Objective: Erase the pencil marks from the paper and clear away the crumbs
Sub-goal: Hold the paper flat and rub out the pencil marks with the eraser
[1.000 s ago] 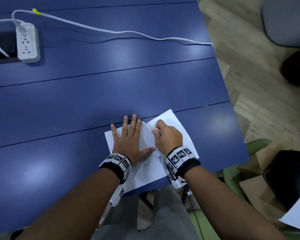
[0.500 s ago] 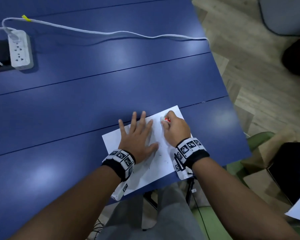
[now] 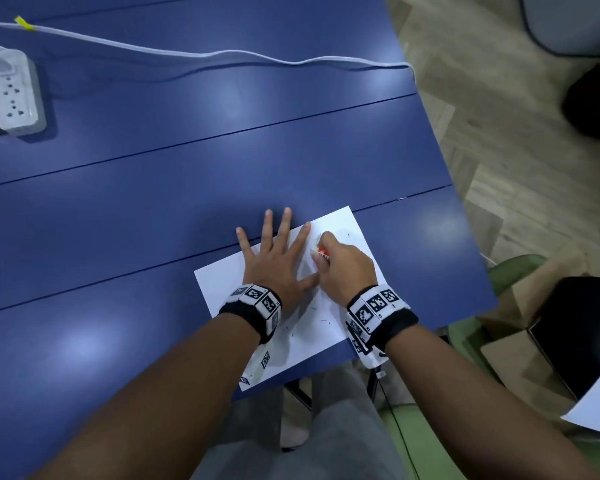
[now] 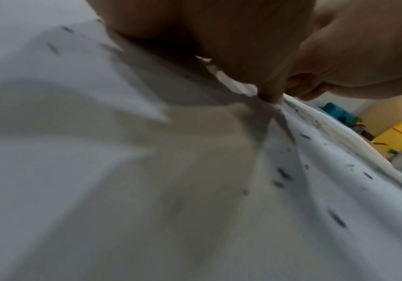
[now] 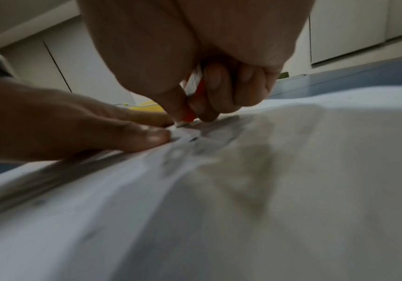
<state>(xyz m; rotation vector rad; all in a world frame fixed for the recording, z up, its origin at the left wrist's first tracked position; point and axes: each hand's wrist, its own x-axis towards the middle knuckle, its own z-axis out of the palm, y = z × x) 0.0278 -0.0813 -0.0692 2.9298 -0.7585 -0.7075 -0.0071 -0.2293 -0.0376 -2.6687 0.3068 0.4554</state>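
Note:
A white sheet of paper (image 3: 347, 233) lies near the front right corner of the blue table (image 3: 187, 188). My left hand (image 3: 278, 261) lies flat on it with fingers spread, pressing it down. My right hand (image 3: 340, 268) pinches a small eraser with a red and white sleeve (image 3: 323, 253), its tip down on the paper just right of the left index finger. In the right wrist view the eraser (image 5: 193, 106) sits between thumb and fingers, touching the paper (image 5: 291, 171). Dark eraser crumbs (image 3: 323, 320) are scattered over the sheet, also shown as crumbs (image 4: 284, 174) in the left wrist view.
A white power strip (image 3: 14, 91) sits at the table's far left, and its white cable (image 3: 222, 53) runs across the back to the right edge. The table edge is close on the right. A green chair (image 3: 510, 271) and a bag (image 3: 575, 327) stand below it.
The paper, bunched between my hands a second ago, now lies flat. My right hand with the eraser has shifted a little along the sheet beside the left hand, which stays pressed down.

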